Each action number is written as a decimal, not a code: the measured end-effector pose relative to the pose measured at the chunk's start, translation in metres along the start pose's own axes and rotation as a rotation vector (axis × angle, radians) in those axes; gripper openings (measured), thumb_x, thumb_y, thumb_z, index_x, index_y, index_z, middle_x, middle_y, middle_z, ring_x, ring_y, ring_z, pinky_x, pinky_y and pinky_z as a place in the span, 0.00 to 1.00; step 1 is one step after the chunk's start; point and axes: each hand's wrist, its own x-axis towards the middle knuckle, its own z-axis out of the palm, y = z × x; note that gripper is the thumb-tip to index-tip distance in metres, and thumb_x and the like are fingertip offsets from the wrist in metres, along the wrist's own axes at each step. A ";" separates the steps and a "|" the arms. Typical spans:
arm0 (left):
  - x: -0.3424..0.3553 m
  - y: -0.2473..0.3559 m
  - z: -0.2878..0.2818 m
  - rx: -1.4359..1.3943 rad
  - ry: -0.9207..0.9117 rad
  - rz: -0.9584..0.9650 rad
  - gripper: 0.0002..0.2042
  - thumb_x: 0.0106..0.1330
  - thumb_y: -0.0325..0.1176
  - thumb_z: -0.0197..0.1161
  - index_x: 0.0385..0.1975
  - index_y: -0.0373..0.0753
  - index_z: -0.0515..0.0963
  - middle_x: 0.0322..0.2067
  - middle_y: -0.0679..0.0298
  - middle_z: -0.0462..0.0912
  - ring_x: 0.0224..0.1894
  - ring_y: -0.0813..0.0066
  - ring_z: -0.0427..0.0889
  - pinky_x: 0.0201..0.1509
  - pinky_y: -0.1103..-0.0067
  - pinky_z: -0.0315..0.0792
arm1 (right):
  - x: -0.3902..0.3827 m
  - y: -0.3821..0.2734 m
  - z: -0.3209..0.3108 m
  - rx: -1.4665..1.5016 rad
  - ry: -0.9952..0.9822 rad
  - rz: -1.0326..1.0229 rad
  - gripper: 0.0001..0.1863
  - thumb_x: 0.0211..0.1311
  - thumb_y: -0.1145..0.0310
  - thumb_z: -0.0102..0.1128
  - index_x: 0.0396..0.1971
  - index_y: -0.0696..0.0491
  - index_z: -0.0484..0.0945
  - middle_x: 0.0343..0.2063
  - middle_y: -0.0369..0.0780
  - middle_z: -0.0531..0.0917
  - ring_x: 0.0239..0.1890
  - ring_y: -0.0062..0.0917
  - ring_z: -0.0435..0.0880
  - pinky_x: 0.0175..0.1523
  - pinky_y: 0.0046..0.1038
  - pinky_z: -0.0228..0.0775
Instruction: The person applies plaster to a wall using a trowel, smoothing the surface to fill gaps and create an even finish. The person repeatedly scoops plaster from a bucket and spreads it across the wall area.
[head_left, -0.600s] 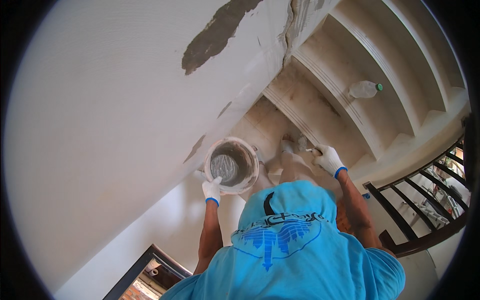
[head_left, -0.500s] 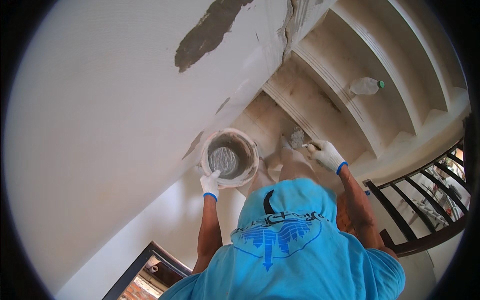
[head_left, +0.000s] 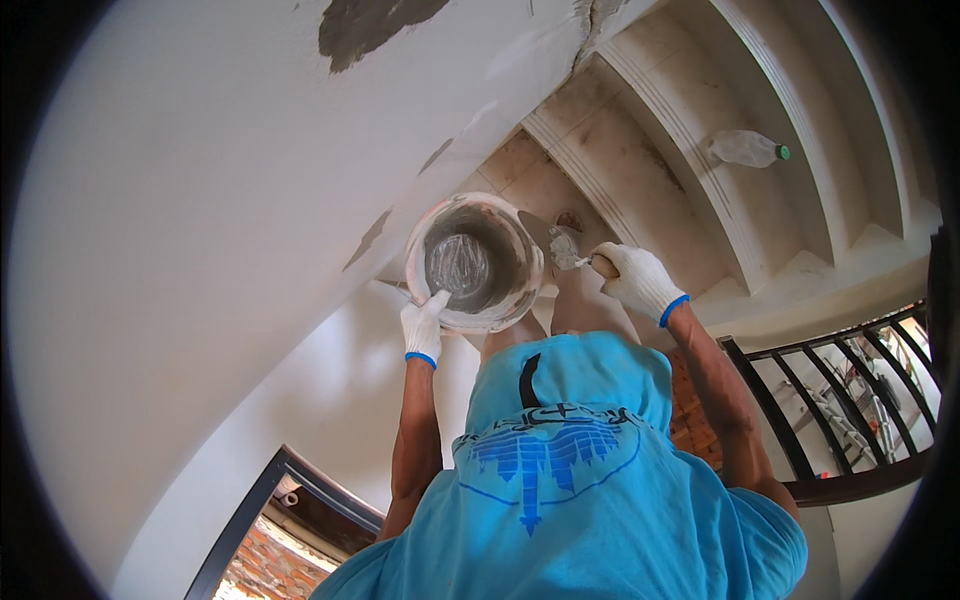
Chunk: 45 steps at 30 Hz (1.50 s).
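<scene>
Left hand, gloved, is curled around the near rim of a white bucket held above it; just right, the gloved right hand is closed on a trowel beside the bucket's rim.

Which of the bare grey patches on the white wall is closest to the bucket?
The small grey patch just left of the bucket, near the left hand gripping its rim. The big grey patch sits far up at the picture's top edge.
</scene>
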 end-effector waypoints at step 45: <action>-0.041 0.063 0.013 0.141 -0.051 0.175 0.14 0.63 0.35 0.75 0.30 0.28 0.81 0.27 0.69 0.79 0.31 0.81 0.73 0.34 0.75 0.71 | 0.087 -0.091 0.001 -0.411 -0.217 -0.334 0.09 0.56 0.70 0.66 0.37 0.50 0.89 0.33 0.46 0.89 0.41 0.46 0.90 0.48 0.45 0.82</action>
